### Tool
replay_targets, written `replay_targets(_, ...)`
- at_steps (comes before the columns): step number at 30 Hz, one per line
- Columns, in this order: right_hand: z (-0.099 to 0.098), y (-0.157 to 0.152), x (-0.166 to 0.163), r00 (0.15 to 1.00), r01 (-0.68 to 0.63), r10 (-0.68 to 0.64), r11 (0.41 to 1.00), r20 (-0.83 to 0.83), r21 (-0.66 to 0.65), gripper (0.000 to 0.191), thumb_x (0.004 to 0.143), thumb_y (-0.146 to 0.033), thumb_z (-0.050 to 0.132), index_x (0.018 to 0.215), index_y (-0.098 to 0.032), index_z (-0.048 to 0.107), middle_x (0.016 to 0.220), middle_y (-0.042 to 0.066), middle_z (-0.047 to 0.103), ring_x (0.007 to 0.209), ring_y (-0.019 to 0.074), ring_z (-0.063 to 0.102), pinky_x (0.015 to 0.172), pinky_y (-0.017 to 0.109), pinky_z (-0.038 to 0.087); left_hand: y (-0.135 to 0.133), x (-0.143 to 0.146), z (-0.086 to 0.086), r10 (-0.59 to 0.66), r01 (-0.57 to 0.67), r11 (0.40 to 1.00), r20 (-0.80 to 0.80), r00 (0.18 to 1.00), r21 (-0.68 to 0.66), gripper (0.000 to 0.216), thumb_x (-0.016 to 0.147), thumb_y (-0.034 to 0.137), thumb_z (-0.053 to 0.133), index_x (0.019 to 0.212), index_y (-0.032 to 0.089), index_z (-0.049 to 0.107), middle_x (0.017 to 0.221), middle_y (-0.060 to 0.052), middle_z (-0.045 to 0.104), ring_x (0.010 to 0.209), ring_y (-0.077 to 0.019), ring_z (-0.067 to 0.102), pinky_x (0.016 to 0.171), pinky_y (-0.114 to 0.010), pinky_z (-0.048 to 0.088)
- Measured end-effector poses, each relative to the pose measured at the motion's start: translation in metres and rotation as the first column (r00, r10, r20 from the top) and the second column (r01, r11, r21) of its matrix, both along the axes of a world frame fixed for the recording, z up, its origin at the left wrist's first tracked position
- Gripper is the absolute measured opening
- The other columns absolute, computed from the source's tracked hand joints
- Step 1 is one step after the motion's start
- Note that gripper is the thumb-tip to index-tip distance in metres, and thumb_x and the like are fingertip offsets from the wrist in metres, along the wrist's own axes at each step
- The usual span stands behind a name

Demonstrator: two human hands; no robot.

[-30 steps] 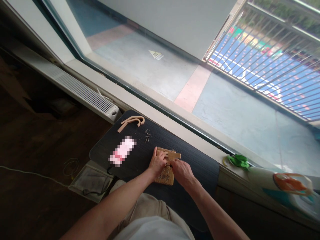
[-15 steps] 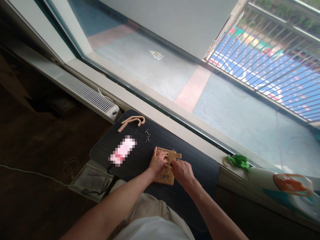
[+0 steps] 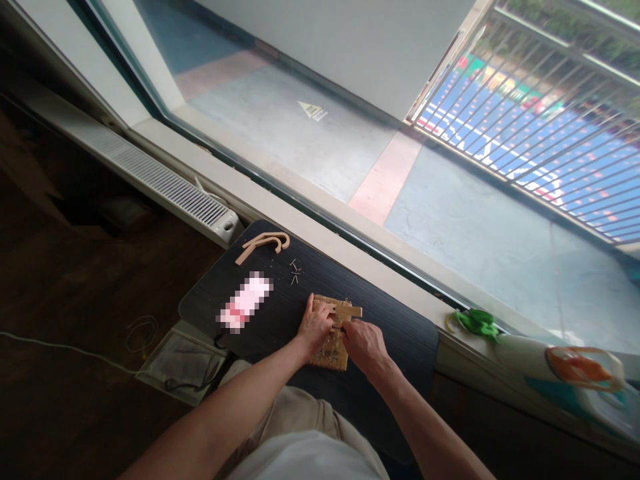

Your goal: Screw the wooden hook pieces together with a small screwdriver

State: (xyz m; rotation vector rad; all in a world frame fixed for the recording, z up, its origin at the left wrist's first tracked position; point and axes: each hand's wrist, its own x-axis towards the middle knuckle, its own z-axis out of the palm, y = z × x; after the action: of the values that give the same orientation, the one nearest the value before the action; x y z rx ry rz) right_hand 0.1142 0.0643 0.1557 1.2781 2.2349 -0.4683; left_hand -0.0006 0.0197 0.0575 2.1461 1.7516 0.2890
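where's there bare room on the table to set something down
The dark table is bare between the right hand and window sill, and between the pixelated pink item and left hand. Crowded: the wooden board under both hands, and the far-left end, with curved wood and small metal pieces.

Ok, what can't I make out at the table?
All in the head view:
What the right hand holds, if anything: hidden by the hand itself.
Strip, leftward extent: left hand covers it.
Bits on the board: too small to identify.
Pink thing: pixelated.
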Motion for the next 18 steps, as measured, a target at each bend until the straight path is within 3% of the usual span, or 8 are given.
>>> replay_targets(18, 0.0054, -0.0007, 0.0022, 1.000, 0.006, -0.006, 1.000, 0.004, -0.003, 0.025, 0.084, -0.019, 0.039, 0.085, -0.020, 0.065, 0.085, 0.005, 0.068, 0.080, 0.0158, 0.063, 0.067, 0.025, 0.041, 0.0001, -0.0020, 0.0029, -0.014, 0.014, 1.000, 0.005, 1.000, -0.006, 0.018, 0.081, 0.017, 0.052, 0.089, 0.021, 0.067, 0.099, -0.007, 0.063, 0.104, -0.0227, 0.049, 0.106, -0.057, 0.017)
